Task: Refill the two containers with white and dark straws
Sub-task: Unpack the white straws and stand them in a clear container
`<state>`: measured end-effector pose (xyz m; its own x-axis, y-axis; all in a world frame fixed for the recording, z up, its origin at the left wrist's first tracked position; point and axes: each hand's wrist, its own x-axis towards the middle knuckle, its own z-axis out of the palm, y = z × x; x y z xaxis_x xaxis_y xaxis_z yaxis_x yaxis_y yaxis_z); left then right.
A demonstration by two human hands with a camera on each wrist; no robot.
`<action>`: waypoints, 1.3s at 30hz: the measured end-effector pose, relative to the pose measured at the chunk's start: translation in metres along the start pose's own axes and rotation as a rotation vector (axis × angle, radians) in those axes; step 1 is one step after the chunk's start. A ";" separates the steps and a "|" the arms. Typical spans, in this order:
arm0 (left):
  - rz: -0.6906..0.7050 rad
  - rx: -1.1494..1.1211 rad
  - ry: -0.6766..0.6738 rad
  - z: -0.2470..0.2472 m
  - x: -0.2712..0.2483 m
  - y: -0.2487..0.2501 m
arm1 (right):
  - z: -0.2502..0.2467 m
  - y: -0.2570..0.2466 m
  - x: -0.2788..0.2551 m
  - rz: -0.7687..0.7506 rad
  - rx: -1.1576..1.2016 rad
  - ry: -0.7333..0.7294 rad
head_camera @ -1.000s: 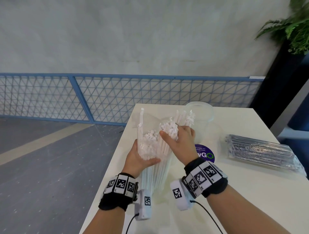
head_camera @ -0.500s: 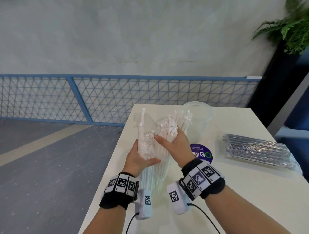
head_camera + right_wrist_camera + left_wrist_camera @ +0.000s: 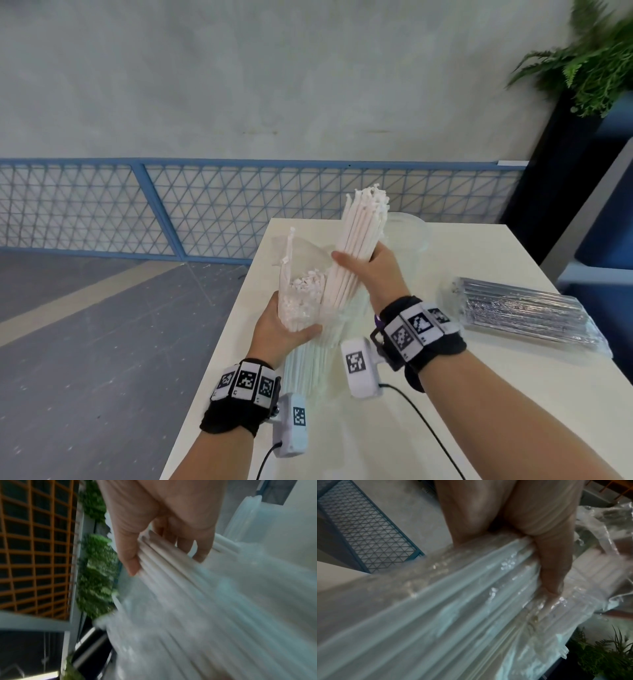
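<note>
White straws (image 3: 356, 246) gripped in right hand (image 3: 373, 270), left hand (image 3: 277, 329) holding bag (image 3: 301, 301)

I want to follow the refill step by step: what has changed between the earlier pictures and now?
The right hand has pulled a bunch of white straws up, partly out of the bag. The left hand still grips the bag. The clear container and the pack of dark straws stayed in place.

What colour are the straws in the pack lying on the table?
The straws in the pack look dark with silvery shine through clear wrapping; the head view shows them best.
</note>
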<state>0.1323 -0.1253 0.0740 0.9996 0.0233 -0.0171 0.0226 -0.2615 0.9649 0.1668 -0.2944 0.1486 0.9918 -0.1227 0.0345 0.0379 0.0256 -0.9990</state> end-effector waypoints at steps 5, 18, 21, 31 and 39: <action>0.006 -0.017 0.005 0.001 0.002 0.000 | 0.012 0.026 -0.007 0.078 0.019 0.034; -0.045 -0.053 0.023 -0.009 0.002 -0.005 | -0.003 -0.023 0.030 0.127 0.441 0.177; -0.036 -0.017 0.031 -0.007 0.003 -0.006 | 0.001 -0.014 0.025 0.182 0.468 0.112; -0.065 -0.103 0.179 -0.015 0.000 -0.006 | -0.022 -0.025 0.042 0.006 0.485 0.371; -0.039 -0.115 0.147 -0.016 -0.001 -0.007 | -0.003 -0.004 0.038 -0.146 0.108 0.339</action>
<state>0.1307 -0.1078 0.0713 0.9844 0.1743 -0.0243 0.0502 -0.1456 0.9881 0.2035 -0.3020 0.1541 0.8791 -0.4538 0.1458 0.2059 0.0858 -0.9748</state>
